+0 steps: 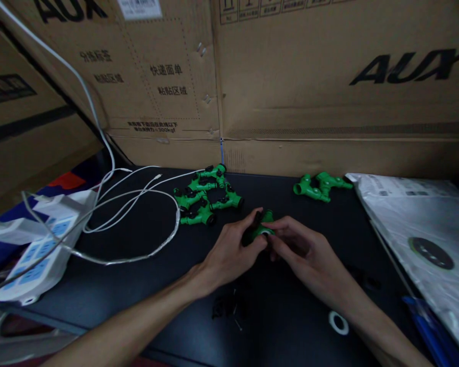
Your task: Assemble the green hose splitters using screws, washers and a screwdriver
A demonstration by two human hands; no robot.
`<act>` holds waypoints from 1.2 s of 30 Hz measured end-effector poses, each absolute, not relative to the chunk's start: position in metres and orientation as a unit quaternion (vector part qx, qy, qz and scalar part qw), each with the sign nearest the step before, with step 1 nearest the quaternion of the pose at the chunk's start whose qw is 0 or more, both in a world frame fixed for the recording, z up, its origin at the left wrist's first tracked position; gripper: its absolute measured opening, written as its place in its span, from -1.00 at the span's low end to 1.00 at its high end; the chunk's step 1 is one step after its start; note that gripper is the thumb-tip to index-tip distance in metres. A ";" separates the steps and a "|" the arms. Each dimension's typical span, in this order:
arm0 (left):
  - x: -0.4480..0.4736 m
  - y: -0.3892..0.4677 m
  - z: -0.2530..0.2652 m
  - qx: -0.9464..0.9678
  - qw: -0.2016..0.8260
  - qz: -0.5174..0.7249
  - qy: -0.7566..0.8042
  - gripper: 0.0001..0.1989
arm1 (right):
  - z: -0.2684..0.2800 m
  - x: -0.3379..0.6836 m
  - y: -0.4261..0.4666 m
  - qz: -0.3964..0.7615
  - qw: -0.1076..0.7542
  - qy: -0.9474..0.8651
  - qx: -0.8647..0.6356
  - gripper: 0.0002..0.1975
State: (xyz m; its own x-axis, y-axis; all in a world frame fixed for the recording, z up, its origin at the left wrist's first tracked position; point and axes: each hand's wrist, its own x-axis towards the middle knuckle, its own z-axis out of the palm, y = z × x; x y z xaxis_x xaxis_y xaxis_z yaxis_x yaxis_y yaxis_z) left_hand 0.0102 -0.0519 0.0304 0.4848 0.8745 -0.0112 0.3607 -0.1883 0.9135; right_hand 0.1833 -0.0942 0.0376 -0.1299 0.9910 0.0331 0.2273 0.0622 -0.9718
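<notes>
- Our left hand (233,250) has its fingers closed on a green fitting (268,216), gripping it from the left with the thumb at its near side.
- Our right hand (309,250) meets it from the right, its fingers pinched against the same piece, beside a small white rim (266,232) in its opening.
- So we hold the fitting between both sets of fingers, just above the tabletop (156,285); part of it is hidden from us.
- Beyond the left fingers and to their left, we see a cluster of green fittings with black parts (229,200).
- Beyond the right fingers and to their right lie green pieces (325,181).
- Nearer to us than the fingers, we find small black parts (224,307), too dark to make out, and, further right, a white ring (331,320) lying flat.
- Well left of the fingers are white cables (172,233) and a power strip (57,244); well right, a white plastic package (405,219).
- Cardboard boxes (290,102) stand behind everything.
</notes>
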 end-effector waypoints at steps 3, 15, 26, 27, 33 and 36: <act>0.011 -0.052 0.029 0.727 0.465 0.287 0.415 -0.40 | 0.039 0.183 -0.094 0.445 0.416 -0.608 -0.508 -0.81; 0.011 -0.050 0.024 0.746 0.425 0.294 0.420 -0.37 | 0.033 0.177 -0.098 0.405 0.426 -0.633 -0.504 -0.85; 0.013 -0.039 0.027 0.604 0.636 0.291 0.381 -0.27 | 0.057 0.259 -0.110 0.191 0.333 -0.699 -0.603 -0.72; 0.014 -0.039 0.028 0.586 0.659 0.297 0.367 -0.26 | 0.054 0.271 -0.117 0.163 0.323 -0.699 -0.617 -0.73; 0.019 -0.041 0.025 0.508 0.737 0.318 0.311 -0.25 | -0.002 0.315 -0.151 0.049 0.272 -0.742 -0.611 -0.70; 0.022 -0.041 0.019 0.500 0.743 0.317 0.312 -0.20 | -0.039 0.333 -0.150 -0.049 0.292 -0.749 -0.593 -0.65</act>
